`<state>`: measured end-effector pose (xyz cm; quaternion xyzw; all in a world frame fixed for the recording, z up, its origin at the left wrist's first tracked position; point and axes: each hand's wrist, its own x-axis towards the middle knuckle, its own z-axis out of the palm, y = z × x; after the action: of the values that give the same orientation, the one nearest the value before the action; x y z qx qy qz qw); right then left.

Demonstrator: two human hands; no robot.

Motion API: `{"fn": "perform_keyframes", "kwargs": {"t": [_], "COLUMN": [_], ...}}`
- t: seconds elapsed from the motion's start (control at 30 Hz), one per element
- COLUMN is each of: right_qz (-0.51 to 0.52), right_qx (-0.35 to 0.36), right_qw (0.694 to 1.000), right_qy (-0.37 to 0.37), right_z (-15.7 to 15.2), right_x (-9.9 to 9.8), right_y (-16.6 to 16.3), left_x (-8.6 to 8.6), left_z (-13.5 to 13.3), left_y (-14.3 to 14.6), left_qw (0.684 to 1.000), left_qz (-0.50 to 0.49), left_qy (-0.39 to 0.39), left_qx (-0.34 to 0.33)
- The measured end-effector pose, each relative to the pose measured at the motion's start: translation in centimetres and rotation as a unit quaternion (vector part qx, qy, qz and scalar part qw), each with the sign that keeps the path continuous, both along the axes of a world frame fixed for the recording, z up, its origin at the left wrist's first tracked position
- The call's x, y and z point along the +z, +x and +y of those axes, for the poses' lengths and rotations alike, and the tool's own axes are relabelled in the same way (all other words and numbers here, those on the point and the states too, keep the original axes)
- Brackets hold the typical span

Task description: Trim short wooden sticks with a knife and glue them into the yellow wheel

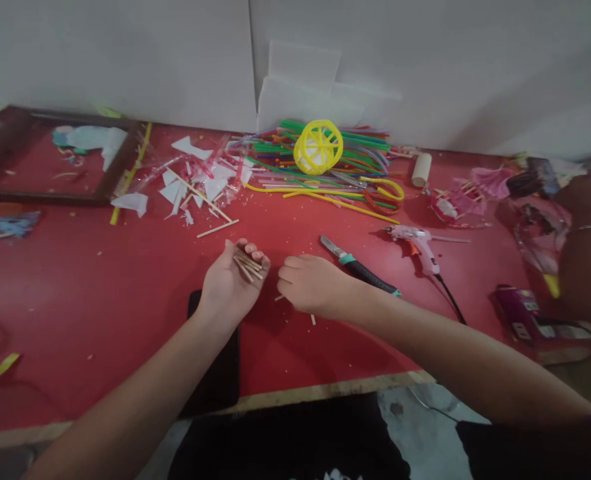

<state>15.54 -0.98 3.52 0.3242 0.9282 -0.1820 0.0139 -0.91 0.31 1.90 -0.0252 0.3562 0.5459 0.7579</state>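
Note:
Several short wooden sticks (249, 264) lie in the palm of my left hand (231, 280), its fingers curled up around them. To its right, my right hand (309, 283) is low over the red table, knuckles up and fingers bent inward. Whatever its fingertips pinch is hidden beneath the hand. A short stick piece (313, 320) shows just below that hand, and another small piece (279, 298) pokes out by its fingertips. Beyond my right hand lies a utility cutter (360, 267) with a black and teal handle, its blade pointing up and left.
A black phone (215, 367) lies under my left wrist. At the right are a pink glue gun (418, 245) and a purple boxed device (520, 313). Behind are paper scraps (218, 180), scissors (382, 187), pipe cleaners (275, 147), and a yellow round cage (318, 148). A dark frame (40, 197) sits left.

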Motion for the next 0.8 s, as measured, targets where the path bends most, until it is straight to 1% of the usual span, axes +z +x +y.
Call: {"fn": "perform_keyframes", "kwargs": {"t": [0.07,0.1,0.17,0.27,0.37,0.43,0.47,0.5,0.57,0.7,0.8], "right_qz": [0.027,0.044,0.078,0.108,0.131,0.095,0.052,-0.012,-0.078,-0.114,-0.089], "right_qx": [-0.017,-0.037,-0.105,-0.223,-0.267,-0.295,-0.314,-0.331,-0.341,-0.351,-0.37], "right_qw": [0.999,0.998,0.991,0.969,0.955,0.951,0.948,0.943,0.937,0.927,0.922], "right_qy": [-0.013,-0.017,-0.016,-0.006,-0.005,0.003,0.006,0.001,-0.026,-0.065,-0.075], "right_z": [0.3,0.5,0.9,1.3,1.2,0.6,0.0,-0.7,-2.4,-5.2,-5.2], "right_x": [0.3,0.5,0.9,1.1,1.5,2.0,2.2,2.3,2.2,0.6,0.1], "right_y": [0.0,0.0,-0.2,-1.1,-1.6,-1.3,-1.0,-0.6,0.0,0.4,0.1], "left_x": [0.2,0.4,0.7,0.9,0.4,-0.2,-0.4,-0.6,-0.6,-0.1,0.3], "left_z": [-0.1,-0.2,-0.5,-0.9,-0.8,-0.7,-0.6,-0.6,-0.6,-0.7,-0.7], "left_y": [0.0,0.1,0.3,0.8,1.0,0.8,0.7,0.6,0.4,0.4,0.5], "left_qw": [1.0,1.0,0.999,0.997,0.998,0.998,0.998,0.998,0.997,0.995,0.993], "left_qz": [0.003,0.008,0.023,0.034,0.027,0.026,0.023,0.019,0.009,-0.005,0.005], "left_qy": [-0.009,-0.014,-0.018,-0.006,-0.005,-0.005,-0.004,-0.002,-0.003,-0.03,-0.047], "left_qx": [-0.018,-0.026,-0.043,-0.065,-0.061,-0.053,-0.054,-0.056,-0.07,-0.1,-0.107]}}
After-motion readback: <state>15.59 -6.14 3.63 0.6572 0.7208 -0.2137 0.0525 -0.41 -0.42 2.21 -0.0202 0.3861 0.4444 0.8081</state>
